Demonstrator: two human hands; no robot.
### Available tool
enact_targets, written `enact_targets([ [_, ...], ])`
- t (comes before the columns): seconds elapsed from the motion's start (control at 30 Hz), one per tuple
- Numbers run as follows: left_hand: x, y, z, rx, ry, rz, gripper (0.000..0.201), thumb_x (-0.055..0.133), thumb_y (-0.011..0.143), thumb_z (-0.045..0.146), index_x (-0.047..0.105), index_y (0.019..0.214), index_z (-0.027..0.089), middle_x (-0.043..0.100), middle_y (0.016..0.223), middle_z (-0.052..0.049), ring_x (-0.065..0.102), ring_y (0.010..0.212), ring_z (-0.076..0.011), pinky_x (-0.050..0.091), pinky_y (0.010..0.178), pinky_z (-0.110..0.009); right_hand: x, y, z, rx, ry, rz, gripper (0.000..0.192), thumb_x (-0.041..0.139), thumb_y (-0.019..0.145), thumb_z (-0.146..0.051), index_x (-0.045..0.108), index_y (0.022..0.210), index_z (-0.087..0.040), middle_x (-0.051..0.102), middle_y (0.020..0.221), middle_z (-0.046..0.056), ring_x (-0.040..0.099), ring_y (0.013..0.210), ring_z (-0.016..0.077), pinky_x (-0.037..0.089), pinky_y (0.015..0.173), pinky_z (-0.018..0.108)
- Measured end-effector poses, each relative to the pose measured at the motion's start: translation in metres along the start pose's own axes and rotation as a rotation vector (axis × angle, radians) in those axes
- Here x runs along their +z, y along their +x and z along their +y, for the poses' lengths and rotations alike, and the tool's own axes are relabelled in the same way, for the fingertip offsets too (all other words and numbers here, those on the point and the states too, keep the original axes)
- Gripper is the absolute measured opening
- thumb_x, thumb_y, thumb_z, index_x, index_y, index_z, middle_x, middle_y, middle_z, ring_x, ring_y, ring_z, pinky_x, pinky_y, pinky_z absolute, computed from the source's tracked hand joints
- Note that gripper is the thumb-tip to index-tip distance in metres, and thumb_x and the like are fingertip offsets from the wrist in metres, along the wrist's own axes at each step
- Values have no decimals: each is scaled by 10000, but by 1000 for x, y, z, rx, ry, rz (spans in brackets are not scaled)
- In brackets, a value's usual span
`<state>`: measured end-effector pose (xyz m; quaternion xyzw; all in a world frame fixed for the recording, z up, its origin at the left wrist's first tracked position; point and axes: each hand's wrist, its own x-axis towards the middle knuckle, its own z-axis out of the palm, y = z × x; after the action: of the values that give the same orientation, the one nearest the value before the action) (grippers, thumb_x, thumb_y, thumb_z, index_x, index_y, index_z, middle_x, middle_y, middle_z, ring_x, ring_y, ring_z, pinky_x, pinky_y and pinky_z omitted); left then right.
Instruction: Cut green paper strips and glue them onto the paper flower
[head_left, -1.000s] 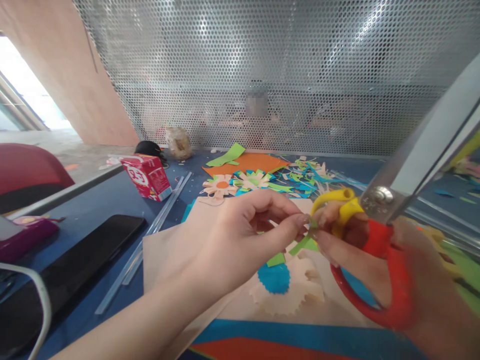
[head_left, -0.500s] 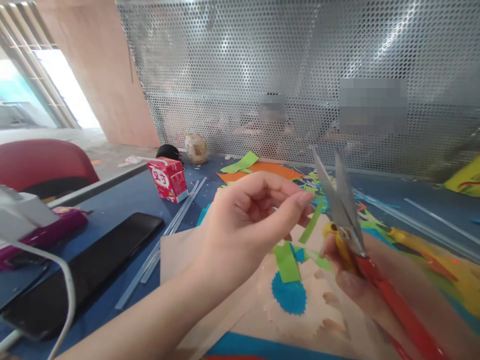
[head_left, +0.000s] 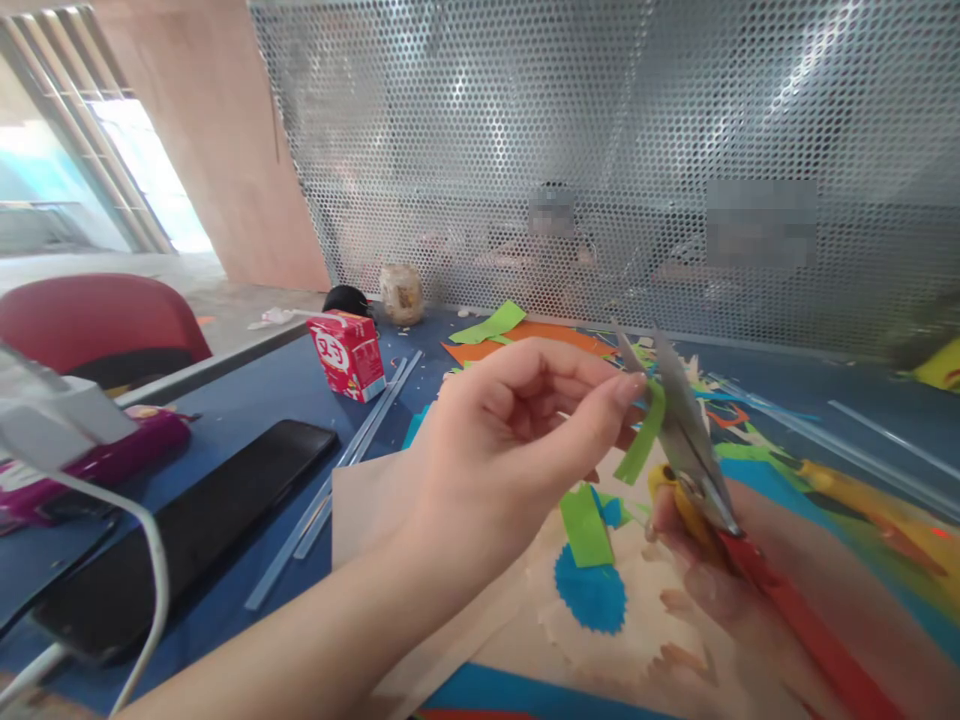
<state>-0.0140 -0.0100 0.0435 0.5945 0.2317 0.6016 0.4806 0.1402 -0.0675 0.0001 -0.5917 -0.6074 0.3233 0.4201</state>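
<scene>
Thumb and fingertips of my left hand point(head_left: 517, 430) pinch a narrow green paper strip point(head_left: 642, 440), which hangs down from them. My right hand point(head_left: 720, 560) grips scissors point(head_left: 694, 465) with red and yellow handles. Their blades point up and stand apart, right beside the strip. Below the hands lies a pale sheet of paper point(head_left: 510, 620). On it are a blue jagged-edged paper circle point(head_left: 592, 590) and a green paper rectangle point(head_left: 586, 525) overlapping the circle's top, along with pale cut shapes. My right fingers are partly hidden by the scissors.
Clear glue sticks point(head_left: 367, 420), a red drink carton point(head_left: 346, 355) and a black phone point(head_left: 187, 530) lie to the left. Orange paper point(head_left: 540, 340) and scraps are behind my hands. A yellow glue gun point(head_left: 862, 490) is at the right. A perforated metal panel point(head_left: 465, 130) stands behind.
The scissor blades have come closer to the green strip and overlap it in view. My left hand keeps its pinch. The whole view has shifted slightly.
</scene>
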Motion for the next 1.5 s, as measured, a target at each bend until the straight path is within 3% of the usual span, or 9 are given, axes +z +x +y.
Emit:
enact_targets([
  [0.1, 0, 0, 0, 0, -14, -2, 84, 640, 754, 197, 605, 691, 154, 629, 585, 12, 554, 469, -58, 460, 429, -141, -9, 7, 7, -42, 7, -39, 234, 625, 673, -494, 534, 767, -301, 514, 636, -39, 470, 499, 142, 432, 409, 208],
  [0.27, 1, 1, 0, 7, -51, -9, 82, 640, 749, 165, 602, 679, 149, 621, 581, 22, 563, 461, -49, 459, 426, -126, -25, 18, 21, -284, -35, -274, 95, 578, 799, -404, 531, 821, -324, 565, 611, -49, 558, 469, 138, 477, 392, 186],
  [0.43, 1, 1, 1, 4, -50, -9, 88, 634, 751, 153, 601, 670, 144, 620, 559, 18, 551, 447, -49, 453, 418, -129, -21, 15, 17, -379, -122, -184, 58, 558, 820, -383, 530, 824, -333, 589, 648, -47, 585, 513, 147, 503, 427, 190],
  [0.6, 1, 0, 2, 1, -73, -20, 87, 629, 758, 150, 602, 676, 141, 624, 572, 24, 563, 455, -41, 456, 426, -115, -17, 10, 17, -245, -27, -201, 136, 551, 811, -434, 500, 794, -309, 520, 587, -50, 521, 435, 142, 473, 367, 204],
  [0.83, 0, 0, 1, -3, -74, -28, 78, 624, 770, 166, 607, 695, 150, 632, 592, 30, 576, 472, -40, 464, 439, -111, -21, 17, 16, -473, -160, -179, 84, 596, 801, -324, 514, 818, -336, 550, 614, -66, 540, 446, 126, 472, 366, 162],
  [1.03, -1, 0, 1, 5, -69, -31, 78, 626, 770, 171, 607, 696, 153, 638, 595, 30, 583, 484, -42, 469, 449, -110, -12, 12, 10, -250, -12, -55, 111, 604, 735, -390, 533, 706, -310, 493, 590, -42, 479, 455, 150, 447, 365, 208],
  [1.17, -1, 0, 2, 6, -50, -26, 80, 634, 763, 178, 607, 692, 152, 633, 587, 27, 579, 480, -44, 465, 446, -113, -14, 10, 7, -291, -88, -70, 141, 635, 711, -415, 561, 708, -295, 513, 588, -30, 489, 465, 149, 437, 375, 210],
  [1.3, -2, 2, 1, 16, -13, -14, 79, 640, 755, 187, 608, 690, 155, 628, 585, 19, 566, 466, -53, 466, 438, -135, -11, 7, 2, -140, -55, 44, 225, 639, 674, -479, 549, 711, -276, 472, 613, -29, 422, 470, 136, 381, 344, 205],
  [1.5, -2, 3, 0, 31, 44, 10, 95, 650, 744, 217, 607, 682, 158, 606, 572, 14, 538, 454, -66, 449, 416, -168, -9, 5, -5, -70, -53, 56, 224, 647, 632, -492, 564, 660, -286, 492, 612, -14, 465, 508, 160, 367, 343, 217],
])
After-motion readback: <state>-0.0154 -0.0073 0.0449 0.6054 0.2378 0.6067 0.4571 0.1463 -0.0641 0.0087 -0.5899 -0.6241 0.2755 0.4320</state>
